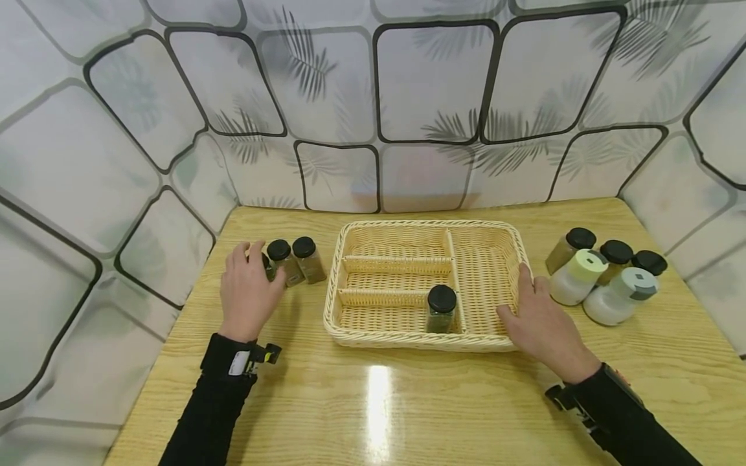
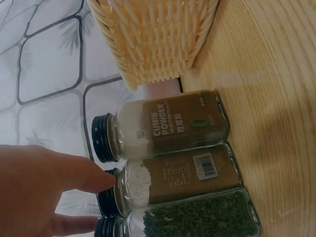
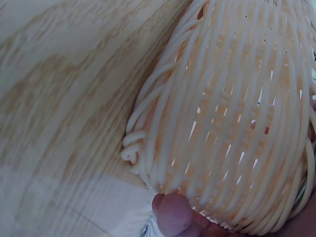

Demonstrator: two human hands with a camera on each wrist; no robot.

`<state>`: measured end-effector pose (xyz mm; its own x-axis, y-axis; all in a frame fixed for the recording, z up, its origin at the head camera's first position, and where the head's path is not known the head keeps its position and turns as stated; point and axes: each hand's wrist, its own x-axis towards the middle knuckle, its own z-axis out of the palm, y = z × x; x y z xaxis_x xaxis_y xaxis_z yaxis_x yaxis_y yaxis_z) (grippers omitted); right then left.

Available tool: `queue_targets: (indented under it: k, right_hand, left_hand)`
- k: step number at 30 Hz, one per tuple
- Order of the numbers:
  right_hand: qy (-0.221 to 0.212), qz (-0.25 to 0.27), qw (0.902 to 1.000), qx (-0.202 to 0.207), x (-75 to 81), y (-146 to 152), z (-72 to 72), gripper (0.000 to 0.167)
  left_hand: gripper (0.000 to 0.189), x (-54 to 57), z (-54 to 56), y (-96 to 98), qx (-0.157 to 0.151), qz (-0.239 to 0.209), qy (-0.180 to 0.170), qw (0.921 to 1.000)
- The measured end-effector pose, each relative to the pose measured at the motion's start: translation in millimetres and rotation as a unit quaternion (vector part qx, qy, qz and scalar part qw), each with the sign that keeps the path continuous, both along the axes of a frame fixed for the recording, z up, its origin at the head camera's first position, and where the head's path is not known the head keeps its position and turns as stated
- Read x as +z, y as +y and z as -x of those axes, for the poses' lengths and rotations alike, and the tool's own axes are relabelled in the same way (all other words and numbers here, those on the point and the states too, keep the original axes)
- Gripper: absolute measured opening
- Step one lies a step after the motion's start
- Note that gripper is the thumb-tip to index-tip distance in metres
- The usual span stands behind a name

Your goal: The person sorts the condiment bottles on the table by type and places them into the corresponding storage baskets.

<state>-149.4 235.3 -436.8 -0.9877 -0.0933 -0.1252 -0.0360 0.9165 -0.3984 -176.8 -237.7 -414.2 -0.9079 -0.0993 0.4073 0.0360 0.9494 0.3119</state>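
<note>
My left hand (image 1: pixel 249 291) is at the left group of spice jars, its fingers round the top of the leftmost jar (image 1: pixel 268 266). In the left wrist view that jar (image 2: pixel 202 217) holds green dried herbs, and my thumb overlaps the black cap of the middle brown-powder jar (image 2: pixel 187 175). Beside it stands a cumin powder jar (image 2: pixel 182 123). My right hand (image 1: pixel 544 327) grips the right end of a divided wicker basket (image 1: pixel 408 340), thumb over its inner side. A black-capped jar (image 1: pixel 441 309) stands in the basket's front left compartment, against the divider.
On the right of the wooden table (image 1: pixel 326 401) several black-capped jars (image 1: pixel 571 249) stand behind two white bottles, one with a yellow-green lid (image 1: pixel 577 278), one with a grey lid (image 1: pixel 618 301). A patterned curtain (image 1: pixel 431 84) encloses the back and sides.
</note>
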Motion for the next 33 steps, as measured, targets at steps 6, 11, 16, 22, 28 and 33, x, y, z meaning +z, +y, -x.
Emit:
queue_targets:
  k: [6, 11, 16, 22, 28, 33]
  right_hand:
    - [0.003, 0.001, 1.0000, 0.000, -0.4, 0.2, -0.3, 0.086]
    - [0.004, -0.003, 1.0000, -0.002, -0.2, 0.1, -0.3, 0.087]
    - [0.001, 0.000, 1.0000, -0.003, -0.2, 0.0, -0.7, 0.087]
    - [0.002, 0.000, 1.0000, -0.002, -0.8, 0.4, -1.0, 0.087]
    - [0.005, 0.003, 1.0000, 0.000, -1.6, 1.2, -0.4, 0.086]
    - [0.000, 0.002, 1.0000, -0.002, -1.8, 0.1, 0.9, 0.087]
  left_hand:
    - [0.054, -2.9, 1.9, -2.3, -0.001, -0.003, -0.024, 0.9997]
    - [0.053, -2.9, 2.9, -3.2, 0.001, -0.014, -0.042, 0.9990]
    - [0.049, -3.4, 5.3, -4.6, 0.002, -0.025, -0.049, 0.9985]
    - [0.047, -2.6, 5.8, -6.2, 0.005, -0.028, -0.053, 0.9982]
    - [0.044, -0.2, 3.7, -7.6, 0.012, -0.025, -0.045, 0.9986]
    - [0.044, 0.6, 0.5, -8.7, 0.010, -0.031, -0.046, 0.9984]
